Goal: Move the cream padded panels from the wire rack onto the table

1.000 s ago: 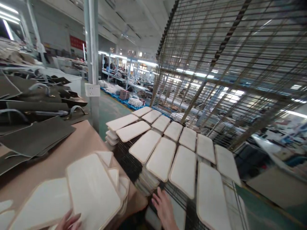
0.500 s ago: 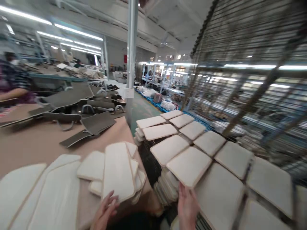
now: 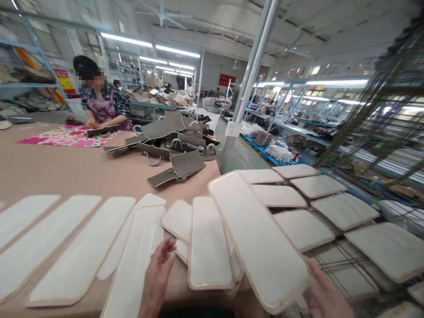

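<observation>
Head view. Right hand [image 3: 323,287] at lower right, blurred, fingers closed on the lower right edge of a cream-white flat panel with rounded corners and a tan rim [image 3: 258,243]. Panel slants up to the left, above the gap between table and rack, overlapping part of a loose pile of similar white panels [image 3: 210,247] in the view

Left hand [image 3: 160,265] at lower centre, half open, fingers loosely curled, no grip on anything seen; nearest to it, a long white panel [image 3: 135,260] lying on the brown-covered table [image 3: 59,165]. Whether fingertips touch it, cannot tell. Further left, more white rounded panels [image 3: 82,247] side by side, slanted

To the right, white panels in rows [image 3: 387,247] on a dark wire rack [image 3: 341,265]; raised wire mesh [image 3: 391,97] above, blurred

Table's far end: heap of grey-green stiff pieces with pale curved handles [image 3: 172,132]. Beyond, a person in a checked top and purple apron [image 3: 107,106], both hands at a dark piece over a pink patterned sheet [image 3: 66,137]. Metal post with a white socket box [image 3: 233,129] just past the table corner
</observation>
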`<state>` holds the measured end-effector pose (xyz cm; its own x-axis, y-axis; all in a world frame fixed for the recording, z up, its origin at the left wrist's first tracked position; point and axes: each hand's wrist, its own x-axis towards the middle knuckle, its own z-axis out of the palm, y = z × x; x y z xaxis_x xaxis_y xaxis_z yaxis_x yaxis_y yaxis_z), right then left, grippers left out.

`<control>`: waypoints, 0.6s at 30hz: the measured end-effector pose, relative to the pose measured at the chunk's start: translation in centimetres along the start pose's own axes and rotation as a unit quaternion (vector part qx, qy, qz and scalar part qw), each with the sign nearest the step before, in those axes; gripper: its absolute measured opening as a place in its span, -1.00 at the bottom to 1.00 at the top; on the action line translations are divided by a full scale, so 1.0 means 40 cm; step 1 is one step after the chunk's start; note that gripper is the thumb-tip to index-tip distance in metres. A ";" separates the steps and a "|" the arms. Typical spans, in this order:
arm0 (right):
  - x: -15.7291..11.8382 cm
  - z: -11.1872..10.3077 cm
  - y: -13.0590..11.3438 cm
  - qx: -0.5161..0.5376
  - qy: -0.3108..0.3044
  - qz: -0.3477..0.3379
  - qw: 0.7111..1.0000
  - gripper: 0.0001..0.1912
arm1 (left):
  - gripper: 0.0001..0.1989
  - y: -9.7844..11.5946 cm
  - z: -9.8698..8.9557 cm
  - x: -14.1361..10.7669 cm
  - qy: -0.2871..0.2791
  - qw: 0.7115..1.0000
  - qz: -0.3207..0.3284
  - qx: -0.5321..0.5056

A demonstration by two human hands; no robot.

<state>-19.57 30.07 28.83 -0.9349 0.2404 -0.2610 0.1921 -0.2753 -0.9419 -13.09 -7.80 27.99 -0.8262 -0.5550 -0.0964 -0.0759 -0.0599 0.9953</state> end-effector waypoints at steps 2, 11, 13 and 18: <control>0.065 0.064 0.009 -0.019 -0.099 0.032 0.994 -0.36 | -0.50 0.035 -0.009 0.018 0.018 0.995 0.067 0.065; 0.250 0.171 0.094 -0.199 -0.144 -0.010 0.969 -0.89 | -0.67 -0.008 0.213 0.175 -0.335 0.842 0.190 0.377; 0.245 0.164 0.091 -0.191 -0.163 0.004 0.968 -0.92 | -0.65 -0.030 0.246 0.185 -0.371 0.794 0.177 0.447; 0.179 0.135 0.086 -0.061 -0.150 0.016 0.987 -0.43 | -0.63 -0.028 0.271 0.170 -0.351 0.736 0.196 0.544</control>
<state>-27.21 25.80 24.87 -0.9707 -0.0584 -0.2331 0.2396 -0.1605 -0.9575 -24.65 -2.52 26.28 -0.9596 0.2362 -0.1531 0.1588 0.9034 0.3984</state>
